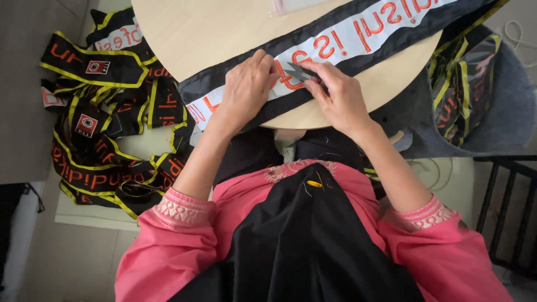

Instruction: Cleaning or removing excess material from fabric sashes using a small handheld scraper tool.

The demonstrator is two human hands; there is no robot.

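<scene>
A long black sash [335, 42] with a white band and orange letters lies diagonally across a round wooden table [190, 33]. My left hand [246, 89] presses flat on the sash near its lower end, fingers spread. My right hand [338, 98] grips small grey thread snips [297, 71], whose tips touch the white band beside an orange letter. Both forearms come out of pink embroidered sleeves. A black cloth covers my lap.
A heap of black sashes [106, 123] with yellow edging and orange letters lies on a low white surface at the left. More such sashes [461, 84] rest on a grey cushion at the right. A black metal frame [506, 207] stands at the lower right.
</scene>
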